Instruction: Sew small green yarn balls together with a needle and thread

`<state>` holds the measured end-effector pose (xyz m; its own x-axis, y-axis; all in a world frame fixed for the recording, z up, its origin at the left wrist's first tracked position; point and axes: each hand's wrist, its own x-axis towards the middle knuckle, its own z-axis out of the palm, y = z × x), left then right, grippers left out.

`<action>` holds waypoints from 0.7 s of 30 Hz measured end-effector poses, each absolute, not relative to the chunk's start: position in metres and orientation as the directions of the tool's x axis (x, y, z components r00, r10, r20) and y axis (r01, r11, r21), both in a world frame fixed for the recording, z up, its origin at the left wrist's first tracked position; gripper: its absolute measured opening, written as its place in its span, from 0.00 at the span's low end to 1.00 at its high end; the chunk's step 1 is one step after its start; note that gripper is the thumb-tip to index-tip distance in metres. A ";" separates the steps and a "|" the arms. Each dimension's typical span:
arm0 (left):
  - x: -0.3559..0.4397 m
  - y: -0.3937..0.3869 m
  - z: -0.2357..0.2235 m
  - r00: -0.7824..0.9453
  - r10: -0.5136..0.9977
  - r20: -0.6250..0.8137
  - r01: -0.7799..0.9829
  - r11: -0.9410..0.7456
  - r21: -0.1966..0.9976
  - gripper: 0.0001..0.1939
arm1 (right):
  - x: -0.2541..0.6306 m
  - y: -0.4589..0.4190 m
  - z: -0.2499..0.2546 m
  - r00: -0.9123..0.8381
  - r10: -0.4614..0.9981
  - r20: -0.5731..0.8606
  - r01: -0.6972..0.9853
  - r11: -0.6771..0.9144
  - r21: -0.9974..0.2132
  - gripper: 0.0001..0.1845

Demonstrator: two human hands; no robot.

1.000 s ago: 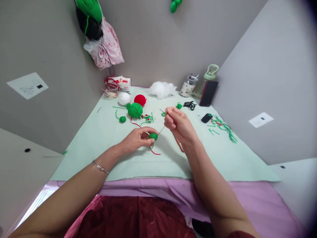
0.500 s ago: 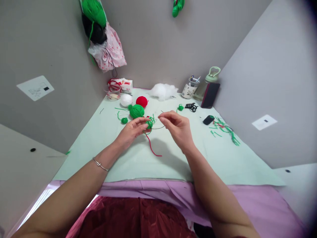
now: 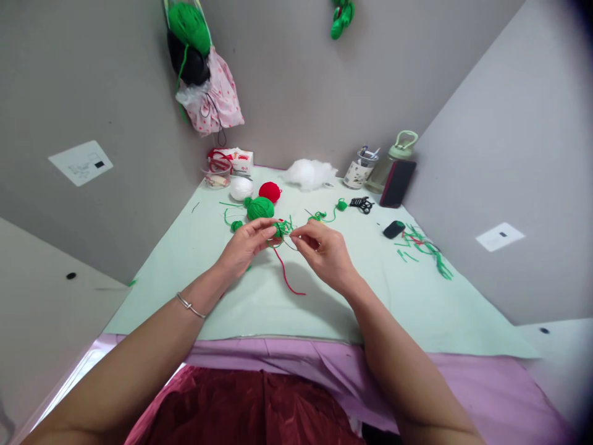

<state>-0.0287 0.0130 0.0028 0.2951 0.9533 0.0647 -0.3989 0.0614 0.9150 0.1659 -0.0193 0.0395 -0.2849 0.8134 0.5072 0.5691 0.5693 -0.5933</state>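
My left hand (image 3: 250,244) is closed around a small green knitted or crocheted piece (image 3: 279,230), partly hidden by the fingers. A red yarn tail (image 3: 286,278) hangs below it onto the table. Just to the right, my right hand (image 3: 327,250) is closed in a pinch on a dark thread (image 3: 291,243), which curves across to the green piece. A thin dark sliver, perhaps a needle, shows above the right knuckles. Behind the left hand lie a large green yarn ball (image 3: 260,209) and a small green ball (image 3: 236,226).
Further back are a red yarn ball (image 3: 269,192), a white ball (image 3: 241,188), white stuffing (image 3: 309,174), a pen cup (image 3: 357,172), a bottle (image 3: 382,167) and a phone (image 3: 398,183). Black-handled scissors (image 3: 362,204), a black object (image 3: 393,229) and yarn scraps (image 3: 424,246) lie at right.
My right hand has come closer to my left hand, and the dark thread loop between them looks shorter. The view has shifted slightly. My left hand keeps its hold on the green piece.
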 end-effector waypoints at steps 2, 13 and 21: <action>-0.029 0.013 0.003 0.289 0.955 0.068 -0.401 0.057 0.914 0.17 | 0.166 -0.019 0.040 -0.285 0.814 0.507 0.577 0.568 -0.587 0.08; -0.028 0.012 0.005 0.282 0.957 0.062 -0.376 0.051 0.925 0.17 | 0.166 -0.019 0.038 -0.291 0.813 0.503 0.568 0.570 -0.593 0.08; -0.031 0.014 0.002 0.360 0.932 0.044 -0.403 0.113 0.908 0.18 | 0.165 -0.014 0.037 -0.237 0.882 0.408 0.408 0.472 -0.782 0.05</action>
<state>-0.0313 0.0143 0.0018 0.3601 0.9319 0.0442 -0.4032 0.1127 0.9081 0.1653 -0.0135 0.0370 -0.2374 0.8816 0.4080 0.4080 0.4717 -0.7817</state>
